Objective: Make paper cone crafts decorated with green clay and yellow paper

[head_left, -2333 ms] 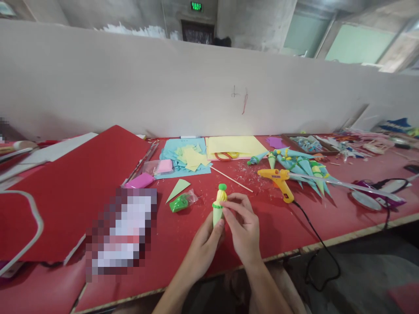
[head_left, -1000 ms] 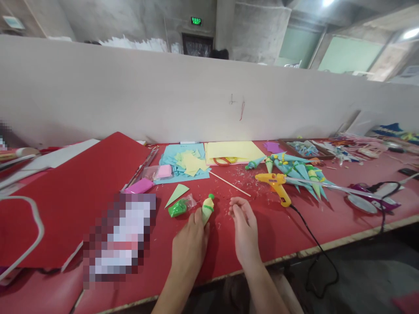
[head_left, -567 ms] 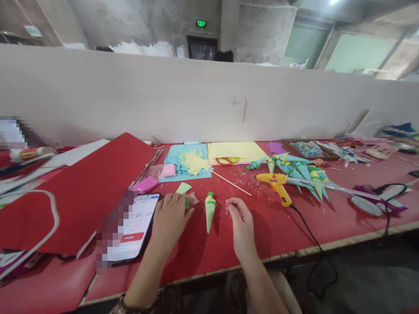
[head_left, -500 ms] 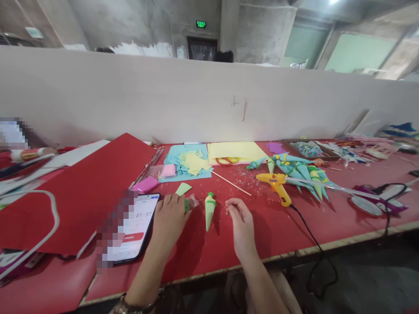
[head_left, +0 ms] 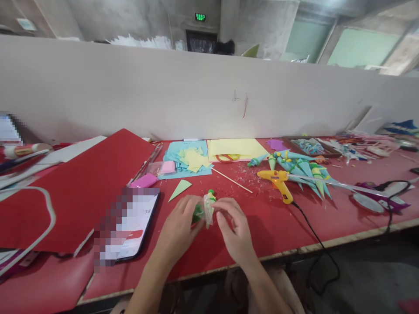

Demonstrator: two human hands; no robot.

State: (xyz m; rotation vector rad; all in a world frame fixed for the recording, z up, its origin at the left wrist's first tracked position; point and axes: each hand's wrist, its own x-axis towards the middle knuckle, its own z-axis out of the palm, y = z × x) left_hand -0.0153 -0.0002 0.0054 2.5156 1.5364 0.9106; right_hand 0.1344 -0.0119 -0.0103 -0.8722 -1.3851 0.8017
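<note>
My left hand point(head_left: 182, 218) is closed on a small clear plastic bag point(head_left: 208, 210) with a green lump point(head_left: 198, 212), perhaps modelling clay, inside it. My right hand point(head_left: 234, 222) is at the bag's right end, its index fingertip touching the plastic, thumb and fingers curved and apart. Behind the bag lies a pale green paper cone with a green ball tip point(head_left: 211, 192), mostly covered now. A flat pale green paper piece point(head_left: 180, 189) rests on the table just beyond my left hand.
A phone point(head_left: 139, 229) lies left of my hands, near red board point(head_left: 98, 183). Farther back are blue and yellow paper scraps point(head_left: 193, 159), a thin stick point(head_left: 232, 180) and pink packets point(head_left: 145, 180). To the right, a yellow glue gun point(head_left: 278, 183) with cord sits before several finished cones point(head_left: 303, 170).
My left hand has brought the bag with the green lump rightward, in front of the cone. My right hand has moved left to meet it. The flat paper piece is now uncovered.
</note>
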